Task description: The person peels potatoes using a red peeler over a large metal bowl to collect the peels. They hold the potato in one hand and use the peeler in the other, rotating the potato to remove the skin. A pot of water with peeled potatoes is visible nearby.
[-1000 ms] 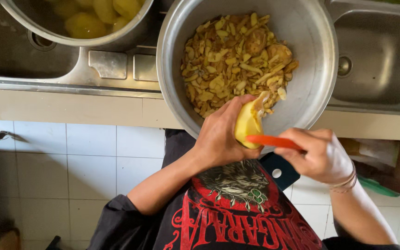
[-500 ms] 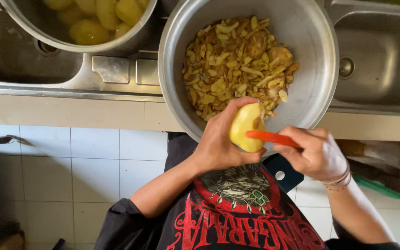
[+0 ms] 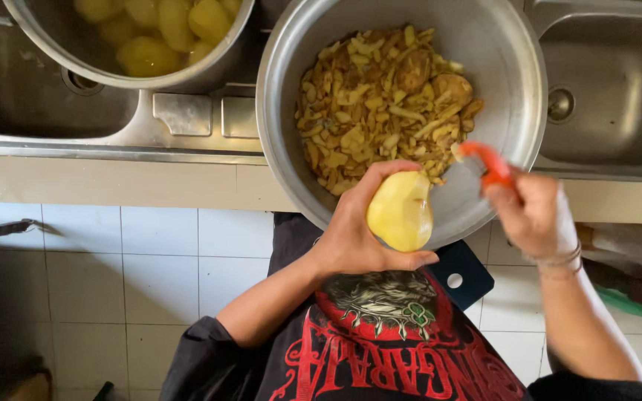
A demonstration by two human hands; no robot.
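Gripping a peeled potato [image 3: 400, 212], left hand [image 3: 354, 238] holds it over the bowl [image 3: 514, 82] rim. Right hand [image 3: 533, 215], apart, closes on a red peeler [image 3: 488, 162]. Bowl holds peelings [image 3: 380, 104]; pot [image 3: 209, 63] holds peeled potatoes, upper left.

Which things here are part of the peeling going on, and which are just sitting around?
In use: left hand holding a yellow potato; right hand holding an orange peeler; big metal bowl of peelings; pot of peeled potatoes.

Lying about: sink basin; dark blue board; green item.
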